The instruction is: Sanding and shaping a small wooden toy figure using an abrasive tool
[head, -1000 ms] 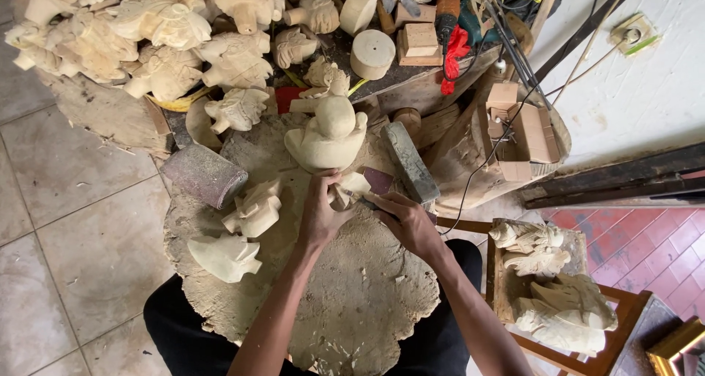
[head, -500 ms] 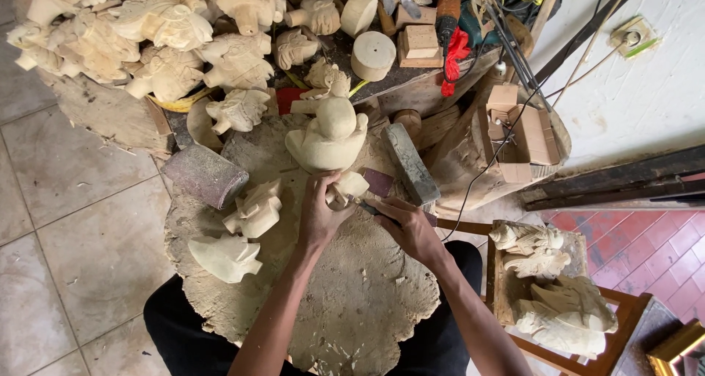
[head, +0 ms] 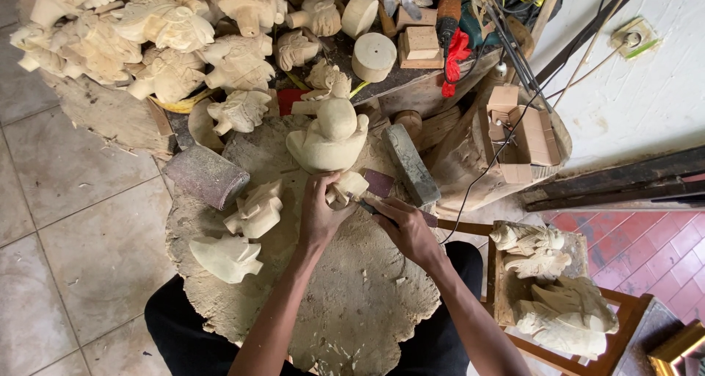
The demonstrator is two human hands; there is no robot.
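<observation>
The left hand [head: 317, 216] was closed around a small pale wood carving [head: 347, 188], pinning it to the round wooden work slab [head: 367, 302]. Just right of it, the right hand [head: 405, 229] gripped a thin tool whose tip touched the carving. A larger rounded carving [head: 328, 137] stood just beyond. Two more pale figures [head: 253, 211] lay left, near a grey cylinder [head: 205, 176].
</observation>
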